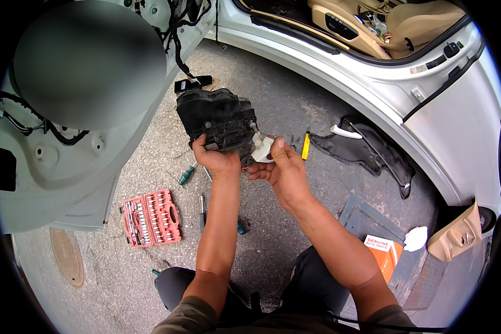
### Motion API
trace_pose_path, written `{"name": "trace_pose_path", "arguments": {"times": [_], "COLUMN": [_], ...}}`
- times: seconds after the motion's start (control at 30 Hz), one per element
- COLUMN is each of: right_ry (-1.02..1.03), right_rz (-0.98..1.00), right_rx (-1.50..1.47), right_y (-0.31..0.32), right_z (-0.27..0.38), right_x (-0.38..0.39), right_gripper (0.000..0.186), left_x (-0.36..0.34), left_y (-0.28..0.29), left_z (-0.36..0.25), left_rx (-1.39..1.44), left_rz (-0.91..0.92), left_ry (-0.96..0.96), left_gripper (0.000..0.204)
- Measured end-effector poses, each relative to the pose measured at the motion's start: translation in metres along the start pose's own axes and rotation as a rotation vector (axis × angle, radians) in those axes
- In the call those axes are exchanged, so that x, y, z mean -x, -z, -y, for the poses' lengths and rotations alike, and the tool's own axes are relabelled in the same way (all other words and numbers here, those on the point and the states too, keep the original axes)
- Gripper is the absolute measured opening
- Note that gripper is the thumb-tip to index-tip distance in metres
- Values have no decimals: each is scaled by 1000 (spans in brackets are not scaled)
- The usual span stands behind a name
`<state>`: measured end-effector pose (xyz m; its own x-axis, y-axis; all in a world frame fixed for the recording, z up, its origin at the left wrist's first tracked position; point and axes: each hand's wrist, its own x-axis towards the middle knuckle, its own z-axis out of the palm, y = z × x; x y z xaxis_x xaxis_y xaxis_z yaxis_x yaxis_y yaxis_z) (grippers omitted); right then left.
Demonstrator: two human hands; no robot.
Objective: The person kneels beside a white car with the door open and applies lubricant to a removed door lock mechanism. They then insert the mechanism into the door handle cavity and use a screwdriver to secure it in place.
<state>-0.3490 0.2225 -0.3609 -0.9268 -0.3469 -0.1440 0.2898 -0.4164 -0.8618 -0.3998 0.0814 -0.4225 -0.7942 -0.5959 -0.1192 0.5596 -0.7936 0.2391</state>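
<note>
In front of me, above the ground, is a bulky black plastic car-part housing (214, 118) with ribs and moulded edges. My left hand (220, 158) grips it at its lower edge, thumb on the face towards me and the other fingers hidden beneath. At the housing's right end sits a small white plastic piece (264, 150). My right hand (286, 172) is closed on this piece between thumb and fingers. Whether the white piece is fixed to the housing I cannot tell. A black box-shaped connector (193, 84) on a wiring harness hangs just beyond the housing.
A stripped car door (72, 167) stands at the left, the silver car body (339, 67) at the right. On the ground are a red socket set (152, 218), a green screwdriver (187, 175), a yellow tool (306, 146), a black liner (362, 146), an orange-and-white box (383, 253) and a beige panel (456, 234).
</note>
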Motion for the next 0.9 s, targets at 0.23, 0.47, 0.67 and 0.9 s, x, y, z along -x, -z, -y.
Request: {"name": "trace_pose_path", "arguments": {"times": [0.23,0.47,0.67,0.9], "right_ry": [-59,-53,-55,-103], "right_rz": [-74,-83,-89,-33], "right_rx": [-197,-39,-25,-40], "right_y": [-1,-6,-2,3], "right_z": [-7,-19,-17,-16], "right_x": [0,4,-1,-4], "right_gripper": [70,67,68,67], "left_x": [2,4,0,0], "left_y": [0,-3,4,2], "left_z": [0,-1,-3,-5], "left_rx": [17,-28,-90,-119], "left_rz": [-26,-12,-5,0], "left_ry": [-22,-70,-91,-104], "left_gripper": [51,50,51,53]}}
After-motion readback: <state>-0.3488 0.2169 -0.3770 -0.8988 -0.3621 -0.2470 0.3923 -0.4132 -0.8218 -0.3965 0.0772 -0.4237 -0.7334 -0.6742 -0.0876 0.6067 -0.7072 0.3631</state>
